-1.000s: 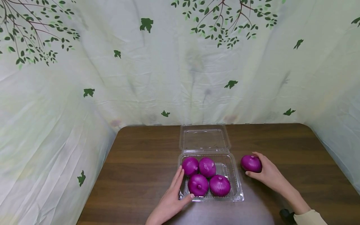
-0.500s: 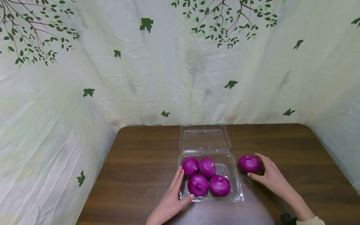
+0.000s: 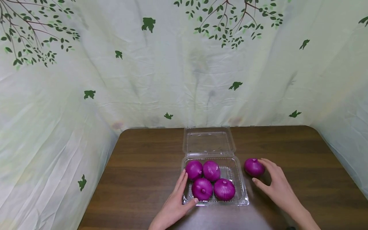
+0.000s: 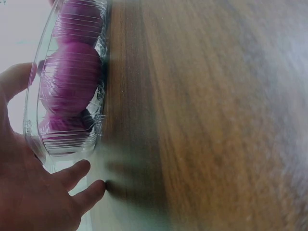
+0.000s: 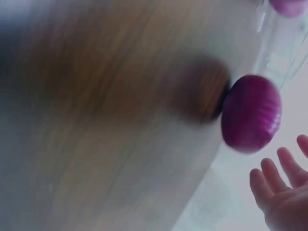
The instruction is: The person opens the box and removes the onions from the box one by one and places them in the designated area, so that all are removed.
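In the head view a clear plastic clamshell box [image 3: 244,195] stands with its lid [image 3: 209,142] folded back. Several red onions [image 3: 202,189] sit inside it, gathered at the left and front. My left hand [image 3: 173,204] rests against the box's left side with fingers extended, thumb at the front rim. The left wrist view shows its fingers [image 4: 72,174] along the outer wall. A single red onion [image 3: 254,167] lies on the table just right of the box. My right hand [image 3: 277,183] is beside that onion, and the right wrist view shows its spread fingers [image 5: 272,175] apart from it.
Brown wood-grain table [image 3: 143,166] surrounds the box, its far edge close behind the lid. A pale cloth backdrop [image 3: 184,80] printed with leaves and branches hangs behind and at both sides.
My right hand has let go of the single onion, which now lies slightly further left, nearer the box. The fingers have spread. My left hand and the box have kept their places.
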A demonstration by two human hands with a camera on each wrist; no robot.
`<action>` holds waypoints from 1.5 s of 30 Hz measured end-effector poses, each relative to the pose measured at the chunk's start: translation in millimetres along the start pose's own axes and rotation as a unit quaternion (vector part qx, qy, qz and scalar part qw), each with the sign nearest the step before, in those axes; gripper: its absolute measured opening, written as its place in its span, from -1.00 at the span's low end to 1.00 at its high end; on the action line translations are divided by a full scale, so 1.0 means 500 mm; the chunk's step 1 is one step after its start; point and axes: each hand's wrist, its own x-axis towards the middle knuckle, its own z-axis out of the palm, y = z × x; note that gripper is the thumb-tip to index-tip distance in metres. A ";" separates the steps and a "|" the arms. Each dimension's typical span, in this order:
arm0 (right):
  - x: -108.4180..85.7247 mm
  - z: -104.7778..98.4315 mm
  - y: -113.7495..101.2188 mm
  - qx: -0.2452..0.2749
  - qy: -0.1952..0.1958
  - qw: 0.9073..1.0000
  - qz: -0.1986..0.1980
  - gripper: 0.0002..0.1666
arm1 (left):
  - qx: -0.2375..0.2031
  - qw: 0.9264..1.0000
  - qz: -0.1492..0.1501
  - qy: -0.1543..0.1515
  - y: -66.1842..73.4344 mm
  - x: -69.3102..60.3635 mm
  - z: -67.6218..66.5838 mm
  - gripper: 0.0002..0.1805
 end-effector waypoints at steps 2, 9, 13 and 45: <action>-0.007 0.004 -0.014 0.006 0.003 1.000 -0.006 -0.18 | 0.000 1.000 0.000 0.000 0.000 0.000 0.000 0.03; -0.020 0.023 -0.059 0.027 0.014 0.998 -0.050 -0.19 | 0.004 1.000 -0.001 -0.002 -0.001 0.002 0.000 0.03; -0.023 0.035 -0.081 0.037 0.003 0.997 -0.065 -0.20 | 0.008 1.000 -0.001 0.000 -0.001 0.003 0.000 0.03; 0.045 0.084 -0.126 -0.038 -0.218 0.963 -0.154 -0.39 | 0.006 1.000 0.007 0.004 0.004 -0.001 -0.001 0.03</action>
